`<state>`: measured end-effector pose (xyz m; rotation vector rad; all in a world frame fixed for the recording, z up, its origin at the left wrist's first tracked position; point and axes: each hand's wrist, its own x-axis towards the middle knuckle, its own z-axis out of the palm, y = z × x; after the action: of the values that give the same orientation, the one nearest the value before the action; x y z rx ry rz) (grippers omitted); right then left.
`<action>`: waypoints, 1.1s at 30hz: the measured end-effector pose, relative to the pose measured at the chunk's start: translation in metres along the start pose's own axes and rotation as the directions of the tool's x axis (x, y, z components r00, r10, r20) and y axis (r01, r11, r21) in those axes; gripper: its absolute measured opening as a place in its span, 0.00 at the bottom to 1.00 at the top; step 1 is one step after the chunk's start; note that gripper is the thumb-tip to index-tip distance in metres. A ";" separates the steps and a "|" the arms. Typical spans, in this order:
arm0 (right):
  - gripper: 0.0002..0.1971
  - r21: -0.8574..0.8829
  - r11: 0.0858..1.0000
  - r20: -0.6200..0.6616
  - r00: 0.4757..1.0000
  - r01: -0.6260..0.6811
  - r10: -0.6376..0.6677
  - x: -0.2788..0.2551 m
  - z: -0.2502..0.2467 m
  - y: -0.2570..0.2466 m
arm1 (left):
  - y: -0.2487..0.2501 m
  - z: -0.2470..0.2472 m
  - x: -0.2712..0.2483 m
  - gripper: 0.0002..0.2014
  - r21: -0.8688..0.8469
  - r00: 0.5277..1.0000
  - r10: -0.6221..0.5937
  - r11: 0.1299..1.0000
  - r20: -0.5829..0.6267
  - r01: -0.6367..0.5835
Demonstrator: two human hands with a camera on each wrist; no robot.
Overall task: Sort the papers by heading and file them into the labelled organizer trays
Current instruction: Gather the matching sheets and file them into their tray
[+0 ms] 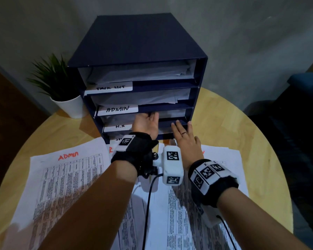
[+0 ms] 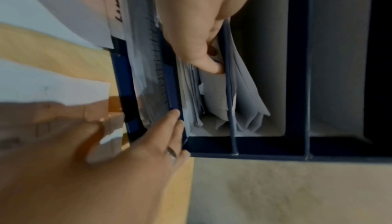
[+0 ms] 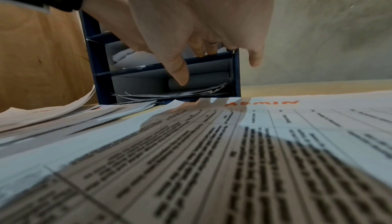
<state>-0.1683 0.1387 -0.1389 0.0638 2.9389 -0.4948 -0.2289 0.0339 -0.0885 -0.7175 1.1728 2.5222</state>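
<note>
Your left hand was inside the mouth of the H.R tray, palm turned up; in the left wrist view its thumb and fingers appeared to pinch the near edge of the filed sheets, probably to seat them squarely. Your right hand lay just right of it, fingers straight and holding nothing, their tips resting on the front lip of the shelf below, apparently steadying the navy organizer. Above the grip sat the ADMIN tray and the TASK LIST tray, both already holding paper. The lowest tray's label was hidden behind your wrist. Nearer you than the grip, unsorted papers covered the round wooden table, including an ADMIN-headed sheet at your left forearm. A potted plant stood left of the organizer. Filing was judged incomplete.
</note>
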 end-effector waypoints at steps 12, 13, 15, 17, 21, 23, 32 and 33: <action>0.29 -0.002 1.000 -0.046 0.998 0.031 -0.031 -0.001 0.005 0.005 | -0.011 0.022 -0.017 0.17 0.516 0.994 -0.013 0.856 0.110 -0.046; 0.30 -0.002 0.999 -0.049 0.998 0.040 -0.040 -0.002 0.005 0.005 | -0.015 0.022 -0.021 0.15 0.650 0.990 0.096 0.747 0.104 -0.140; 0.34 0.000 0.999 -0.036 0.998 0.054 -0.053 -0.004 0.004 0.006 | -0.021 0.014 -0.021 0.15 0.838 0.926 0.359 0.466 0.114 -0.284; 0.35 -0.006 0.998 -0.028 0.998 0.055 -0.055 -0.004 0.003 0.006 | -0.023 0.000 -0.016 0.13 0.959 0.838 0.519 0.107 0.170 -0.261; 0.37 -0.013 0.999 -0.034 0.998 0.050 -0.051 -0.002 0.006 0.006 | -0.018 -0.032 -0.006 0.28 0.853 0.817 0.404 -0.487 0.412 -0.189; 0.37 -0.022 0.998 -0.035 0.998 0.051 -0.052 -0.002 0.006 0.007 | -0.019 -0.045 0.001 0.35 0.755 0.815 0.324 -0.627 0.480 -0.195; 0.37 -0.030 0.998 -0.008 0.999 0.048 -0.048 -0.004 0.003 0.006 | -0.005 -0.079 0.009 0.38 0.732 0.838 0.327 -0.670 0.436 -0.120; 0.37 -0.028 0.999 -0.009 0.999 0.047 -0.047 -0.004 0.002 0.006 | -0.002 -0.079 0.009 0.37 0.742 0.847 0.334 -0.662 0.415 -0.103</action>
<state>-0.1635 0.1436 -0.1421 -0.0059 2.9614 -0.4620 -0.2104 -0.0250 -0.1381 0.2113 3.1154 0.0630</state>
